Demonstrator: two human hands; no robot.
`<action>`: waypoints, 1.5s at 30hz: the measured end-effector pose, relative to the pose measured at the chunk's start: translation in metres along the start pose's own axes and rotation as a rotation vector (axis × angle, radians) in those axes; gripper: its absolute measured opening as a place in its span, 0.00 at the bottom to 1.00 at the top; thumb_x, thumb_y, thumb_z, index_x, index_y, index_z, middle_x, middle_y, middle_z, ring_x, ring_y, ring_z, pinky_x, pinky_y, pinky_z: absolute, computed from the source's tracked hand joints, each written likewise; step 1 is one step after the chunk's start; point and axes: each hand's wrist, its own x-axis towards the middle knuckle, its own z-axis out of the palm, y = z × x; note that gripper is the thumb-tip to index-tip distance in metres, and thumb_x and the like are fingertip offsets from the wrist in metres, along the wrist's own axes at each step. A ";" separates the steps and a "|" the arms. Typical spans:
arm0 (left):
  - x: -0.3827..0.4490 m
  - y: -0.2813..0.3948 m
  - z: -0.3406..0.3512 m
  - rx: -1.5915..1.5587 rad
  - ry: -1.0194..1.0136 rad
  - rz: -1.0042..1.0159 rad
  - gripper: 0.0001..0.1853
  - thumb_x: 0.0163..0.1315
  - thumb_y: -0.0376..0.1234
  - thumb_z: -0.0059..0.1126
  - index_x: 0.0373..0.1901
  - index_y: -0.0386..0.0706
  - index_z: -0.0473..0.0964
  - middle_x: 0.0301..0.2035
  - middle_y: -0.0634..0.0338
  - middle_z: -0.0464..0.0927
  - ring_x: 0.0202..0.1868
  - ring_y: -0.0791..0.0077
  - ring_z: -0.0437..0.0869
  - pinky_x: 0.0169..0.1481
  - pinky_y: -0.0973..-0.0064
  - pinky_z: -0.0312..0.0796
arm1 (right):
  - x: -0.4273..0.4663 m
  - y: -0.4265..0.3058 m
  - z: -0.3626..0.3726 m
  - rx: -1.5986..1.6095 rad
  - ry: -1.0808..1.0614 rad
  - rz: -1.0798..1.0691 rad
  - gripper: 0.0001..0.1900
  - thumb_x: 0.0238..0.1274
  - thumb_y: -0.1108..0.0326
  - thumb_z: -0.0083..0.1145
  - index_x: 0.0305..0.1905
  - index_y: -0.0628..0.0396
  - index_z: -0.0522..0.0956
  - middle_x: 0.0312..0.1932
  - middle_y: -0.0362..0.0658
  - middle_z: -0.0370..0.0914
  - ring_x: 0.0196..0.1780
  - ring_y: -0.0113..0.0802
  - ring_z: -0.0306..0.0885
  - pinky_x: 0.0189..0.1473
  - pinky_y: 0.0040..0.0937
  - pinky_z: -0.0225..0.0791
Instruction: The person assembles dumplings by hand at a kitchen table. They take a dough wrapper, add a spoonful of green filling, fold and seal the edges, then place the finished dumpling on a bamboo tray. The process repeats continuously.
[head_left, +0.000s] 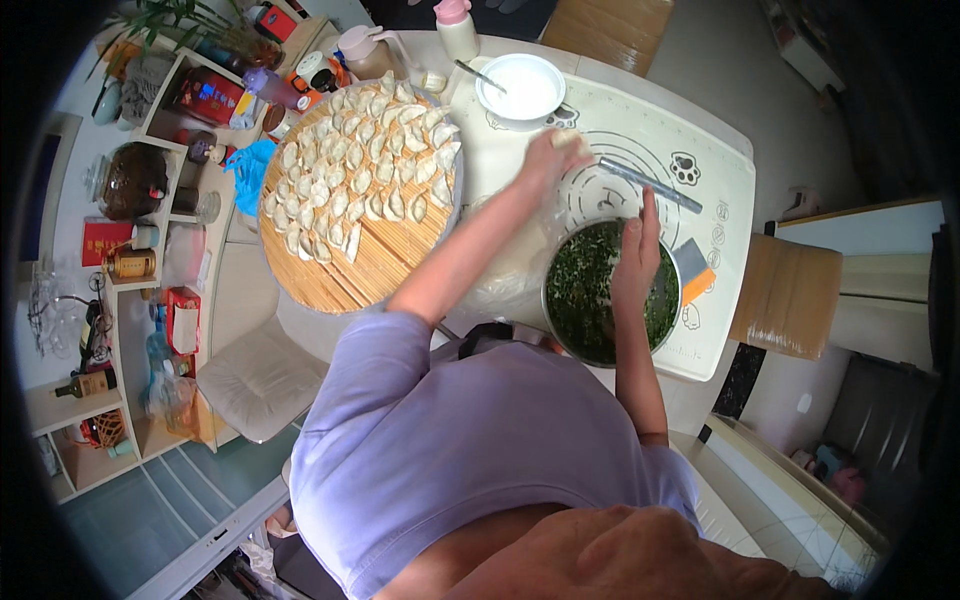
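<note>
My left hand (553, 163) is blurred above the white dough mat (709, 161), its fingers around a pale piece of dough (570, 140). Below and right of it, my right hand (637, 251) is over the steel bowl (545, 300) of chopped green filling (581, 277). Its fingers point away from me; whether they grip anything is hidden. A grey rolling pin (651, 184) lies on the mat just beyond those fingertips. Clear plastic film (510, 259) is bunched beneath my left forearm. To the left, a round bamboo tray (360, 281) carries several rows of folded dumplings (352, 154).
A white bowl (517, 112) of white powder with a spoon (480, 76) stands at the mat's far edge. Behind it are a pink-capped bottle (456, 34) and a pitcher (367, 54). A grey-and-orange scraper (694, 270) lies right of the steel bowl. Shelves (169, 180) line the left.
</note>
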 end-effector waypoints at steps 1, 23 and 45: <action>0.044 0.002 -0.015 0.148 -0.021 0.151 0.15 0.64 0.28 0.56 0.52 0.33 0.72 0.47 0.50 0.78 0.42 0.66 0.85 0.48 0.75 0.78 | -0.001 0.002 -0.002 -0.002 -0.011 0.034 0.24 0.73 0.67 0.44 0.69 0.62 0.63 0.70 0.51 0.63 0.72 0.40 0.60 0.71 0.35 0.52; 0.261 -0.008 -0.106 1.593 -0.191 0.522 0.05 0.47 0.30 0.62 0.28 0.42 0.82 0.33 0.50 0.84 0.36 0.58 0.86 0.47 0.67 0.78 | -0.051 0.036 -0.043 -0.128 0.161 0.335 0.14 0.70 0.70 0.52 0.54 0.63 0.79 0.53 0.48 0.79 0.58 0.36 0.75 0.63 0.31 0.63; 0.170 0.061 -0.096 -0.180 -0.087 -0.004 0.13 0.64 0.17 0.49 0.50 0.29 0.65 0.47 0.45 0.72 0.49 0.46 0.82 0.58 0.52 0.79 | -0.050 0.031 -0.052 -0.061 -0.076 0.237 0.13 0.71 0.69 0.51 0.54 0.61 0.79 0.51 0.46 0.80 0.55 0.32 0.76 0.59 0.28 0.66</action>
